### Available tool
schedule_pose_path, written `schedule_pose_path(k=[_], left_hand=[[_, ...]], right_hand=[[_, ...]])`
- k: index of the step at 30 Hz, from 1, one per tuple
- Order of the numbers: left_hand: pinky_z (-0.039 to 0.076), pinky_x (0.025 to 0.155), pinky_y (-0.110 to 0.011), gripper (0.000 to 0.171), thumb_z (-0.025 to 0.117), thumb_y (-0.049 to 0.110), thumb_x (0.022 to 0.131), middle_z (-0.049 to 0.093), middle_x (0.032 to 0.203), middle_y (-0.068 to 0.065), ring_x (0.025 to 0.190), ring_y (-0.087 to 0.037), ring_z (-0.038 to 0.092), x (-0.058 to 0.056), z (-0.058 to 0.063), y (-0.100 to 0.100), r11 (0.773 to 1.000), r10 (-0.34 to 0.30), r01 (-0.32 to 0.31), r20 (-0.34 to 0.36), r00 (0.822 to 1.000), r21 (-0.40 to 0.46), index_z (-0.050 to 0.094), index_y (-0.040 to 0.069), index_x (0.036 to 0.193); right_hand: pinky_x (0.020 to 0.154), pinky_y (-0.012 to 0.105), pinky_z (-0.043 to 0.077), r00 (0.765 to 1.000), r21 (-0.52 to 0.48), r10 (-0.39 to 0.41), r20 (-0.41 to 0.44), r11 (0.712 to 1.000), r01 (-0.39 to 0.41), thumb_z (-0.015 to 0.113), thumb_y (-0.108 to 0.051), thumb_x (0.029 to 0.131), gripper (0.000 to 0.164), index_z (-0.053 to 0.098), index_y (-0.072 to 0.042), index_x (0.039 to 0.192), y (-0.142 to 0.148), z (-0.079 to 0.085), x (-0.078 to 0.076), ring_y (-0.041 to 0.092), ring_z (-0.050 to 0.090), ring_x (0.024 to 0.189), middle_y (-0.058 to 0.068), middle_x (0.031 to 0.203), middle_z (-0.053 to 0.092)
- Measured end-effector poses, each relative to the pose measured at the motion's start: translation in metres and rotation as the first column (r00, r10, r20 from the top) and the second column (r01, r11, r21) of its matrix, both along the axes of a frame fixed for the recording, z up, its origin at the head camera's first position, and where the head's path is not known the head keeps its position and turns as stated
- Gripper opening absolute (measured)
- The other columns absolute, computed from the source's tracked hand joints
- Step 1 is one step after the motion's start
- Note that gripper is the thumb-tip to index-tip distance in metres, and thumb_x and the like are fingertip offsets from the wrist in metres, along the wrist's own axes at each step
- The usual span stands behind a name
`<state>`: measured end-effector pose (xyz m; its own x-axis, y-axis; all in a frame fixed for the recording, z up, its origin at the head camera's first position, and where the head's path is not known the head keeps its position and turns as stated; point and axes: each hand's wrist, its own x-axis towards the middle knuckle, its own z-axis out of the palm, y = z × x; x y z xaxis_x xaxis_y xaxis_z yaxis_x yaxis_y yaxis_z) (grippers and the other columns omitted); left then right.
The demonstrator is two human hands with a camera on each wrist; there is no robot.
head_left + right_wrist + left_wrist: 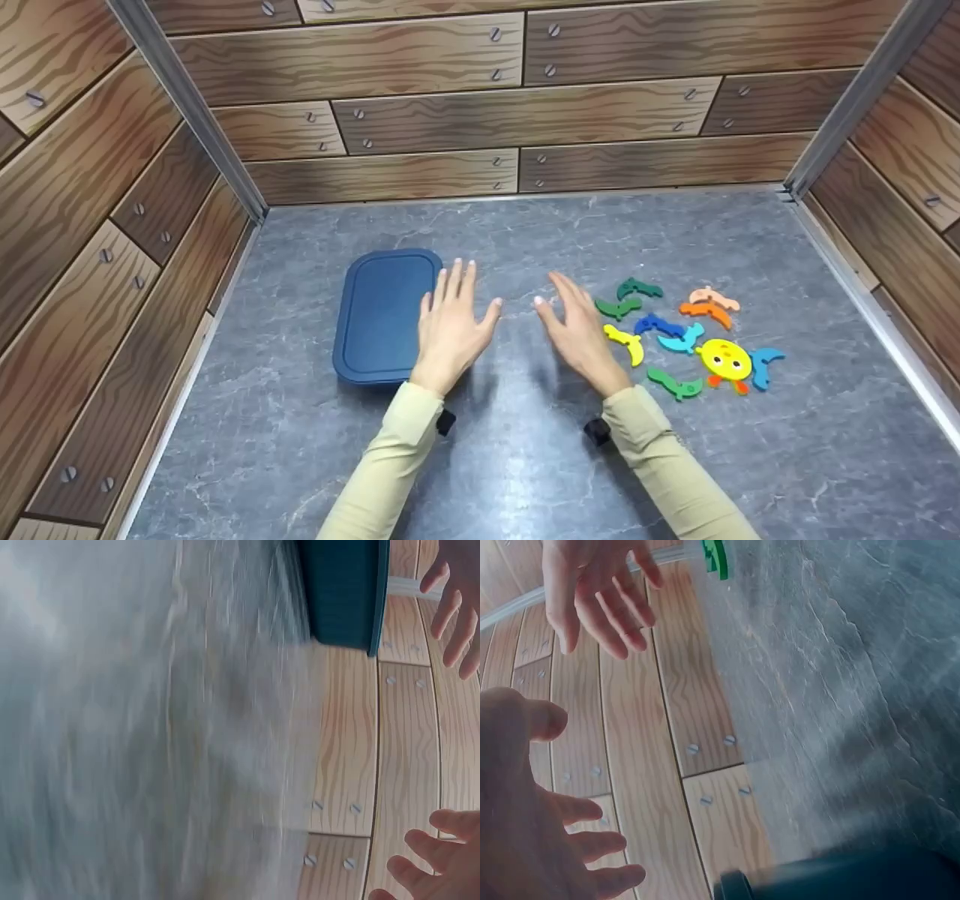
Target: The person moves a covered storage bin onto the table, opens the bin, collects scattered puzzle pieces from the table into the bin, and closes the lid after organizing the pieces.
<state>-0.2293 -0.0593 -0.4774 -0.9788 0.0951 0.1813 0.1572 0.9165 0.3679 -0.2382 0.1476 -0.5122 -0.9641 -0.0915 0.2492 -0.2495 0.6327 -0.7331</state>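
My left hand [452,330] hovers with spread, straight fingers, overlapping the right side of a blue lidded box [386,315] in the head view. Facing it, my right hand [583,330] is held up with its fingers extended and nothing in its grasp. Just right of that hand lie loose curved toy pieces, among them a yellow one [626,345], a dark blue one [658,325] and a green one [675,383]. A yellow round piece with a face and orange feet [724,361] lies beside a blue curved piece [765,367].
Further toy pieces lie on the grey marbled tabletop [517,240]: a dark green one [638,288], an orange one [706,313] and a light blue one [682,340]. Wood-patterned walls [435,64] enclose the back and both sides, with metal rails at the corners.
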Motion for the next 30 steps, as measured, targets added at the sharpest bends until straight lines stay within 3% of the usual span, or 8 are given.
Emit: schedule_pose_path(k=[8,18,23,30], left_hand=[[0.019,0.115,-0.054,0.072,0.039,0.056,0.1,0.02,0.163,-0.006,0.148,-0.028,0.017,0.009,-0.005,-0.021,0.996,0.05,-0.046,-0.039,0.998,0.082,0.025,0.016,0.158],[0.018,0.115,-0.054,0.068,0.04,0.053,0.1,0.021,0.162,-0.007,0.147,-0.03,0.019,0.018,-0.009,-0.065,0.972,0.171,-0.157,-0.064,0.983,0.175,0.028,0.017,0.157],[0.017,0.115,-0.057,0.065,0.043,0.048,0.101,0.02,0.162,-0.007,0.147,-0.031,0.02,0.022,-0.01,-0.091,0.944,0.245,-0.225,-0.054,0.968,0.243,0.031,0.016,0.156],[0.023,0.112,-0.057,0.059,0.049,0.037,0.101,0.028,0.158,-0.014,0.142,-0.036,0.027,0.03,-0.014,-0.125,0.875,0.342,-0.304,-0.036,0.939,0.377,0.037,0.008,0.151]], right_hand=[[0.115,0.045,0.023,1.0,-0.167,0.002,-0.009,0.986,-0.003,0.053,-0.036,0.101,0.054,0.048,-0.006,0.145,-0.027,-0.008,0.005,0.03,0.035,0.139,0.014,0.148,0.045],[0.112,0.046,0.029,0.998,-0.277,0.06,0.017,0.959,-0.053,0.055,-0.033,0.1,0.051,0.051,-0.006,0.142,-0.066,-0.01,0.014,0.031,0.043,0.134,0.014,0.145,0.049],[0.106,0.048,0.038,0.994,-0.329,0.101,0.051,0.941,-0.079,0.057,-0.03,0.1,0.049,0.051,-0.006,0.142,-0.082,-0.011,0.015,0.035,0.048,0.127,0.015,0.141,0.052],[0.099,0.044,0.046,0.974,-0.394,0.185,0.128,0.911,-0.121,0.058,-0.029,0.099,0.05,0.049,-0.005,0.143,-0.105,-0.016,0.021,0.033,0.053,0.12,0.017,0.139,0.052]])
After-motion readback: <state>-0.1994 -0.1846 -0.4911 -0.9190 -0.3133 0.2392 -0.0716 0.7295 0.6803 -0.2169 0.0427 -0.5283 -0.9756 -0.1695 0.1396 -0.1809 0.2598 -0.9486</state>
